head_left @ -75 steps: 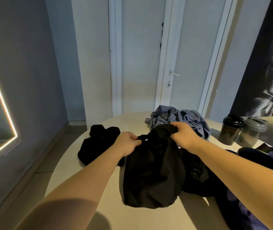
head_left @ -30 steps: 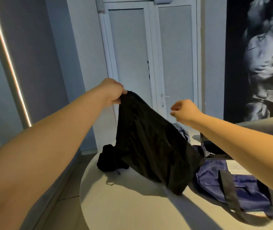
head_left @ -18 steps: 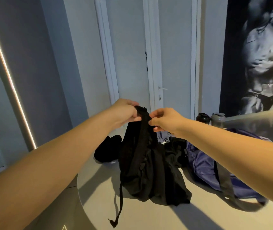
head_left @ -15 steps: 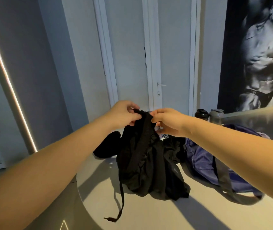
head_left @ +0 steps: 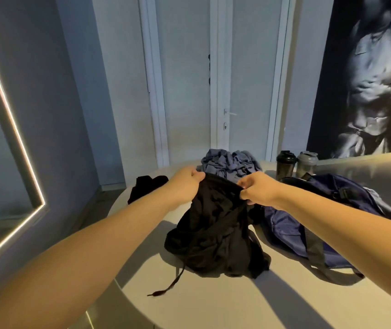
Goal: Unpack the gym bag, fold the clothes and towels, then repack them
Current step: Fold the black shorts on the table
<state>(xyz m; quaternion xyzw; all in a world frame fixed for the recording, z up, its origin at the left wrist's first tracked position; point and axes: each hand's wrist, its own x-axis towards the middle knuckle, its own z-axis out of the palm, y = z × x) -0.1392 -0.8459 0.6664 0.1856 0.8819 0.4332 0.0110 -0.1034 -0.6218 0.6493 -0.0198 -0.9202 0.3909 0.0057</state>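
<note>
- I see my left hand (head_left: 187, 184) clenched on the top edge of a black garment (head_left: 216, 238). The fingers are curled over the cloth at its upper left corner.
- My right hand (head_left: 258, 191) grips the same top edge at the garment's upper right corner. The fingers are curled tight, with the cloth pinched under them.
- The top edge runs taut between the two hands, which are lifted a little apart from each other. Neither hand holds anything else.
- Below the hands the black garment hangs down, and its lower part lies bunched on the pale round counter (head_left: 213, 302).
- A thin black drawstring (head_left: 173, 279) trails from the garment's lower left side. Its end lies flat on the counter.
- Just to the right of the black garment lies the dark blue gym bag (head_left: 332, 210). It is slumped on the counter, with a grey strap (head_left: 315, 252) across its side.
- Behind the black garment, past my hands, is a crumpled heap of grey-blue clothes (head_left: 230, 162).
- Behind and to the left of the black garment, near the counter's edge, lies a smaller black piece of clothing (head_left: 147, 186).
- Behind and to the right of the black garment, beyond the gym bag, stand two shaker bottles side by side. One is a dark bottle (head_left: 286, 165) and the other a grey bottle (head_left: 307, 163).
- Far behind the black garment is a white door (head_left: 249, 79).
</note>
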